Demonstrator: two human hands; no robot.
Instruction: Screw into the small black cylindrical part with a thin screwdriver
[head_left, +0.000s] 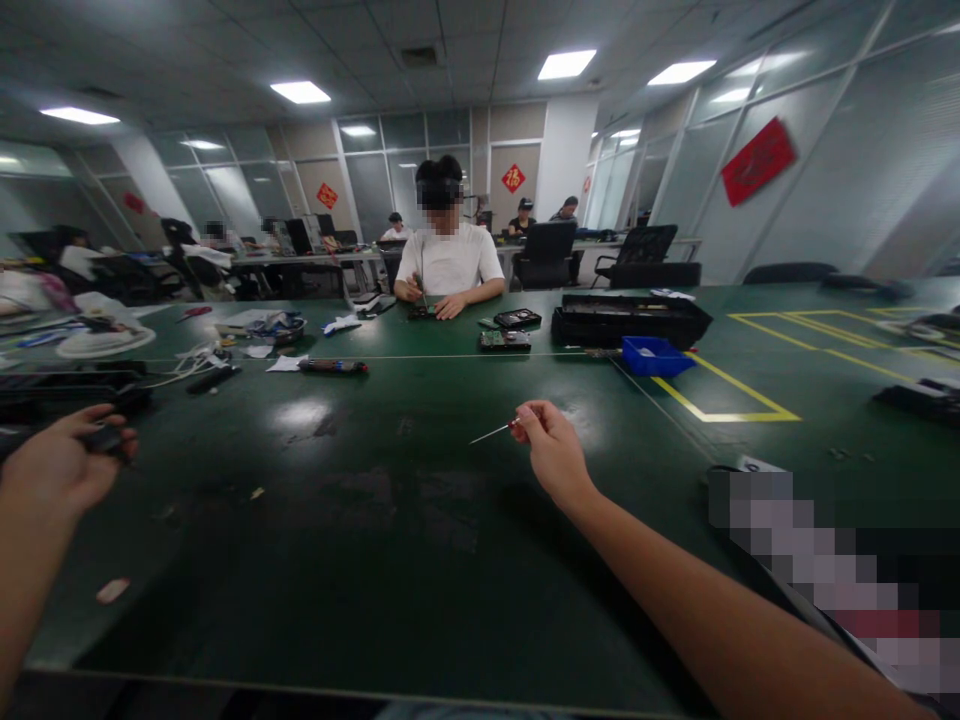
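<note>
On the left, my left hand (56,470) is raised over the table with its fingers closed round a small dark object (103,438); its kind is hard to make out. Further right, the fingers of my right hand (553,450) pinch a thin screwdriver (491,434). Its metal shaft points left and slightly down, above the green tabletop (337,560), and a bit of red handle shows at the fingertips. The rest of the handle is hidden in the hand.
Across the table sits a person (450,255) working on a small dark part. Hard drives (505,341) lie near a long black case (630,322) and a blue bin (656,357). A dark tool (334,367), cables and a black tray (75,385) are at left.
</note>
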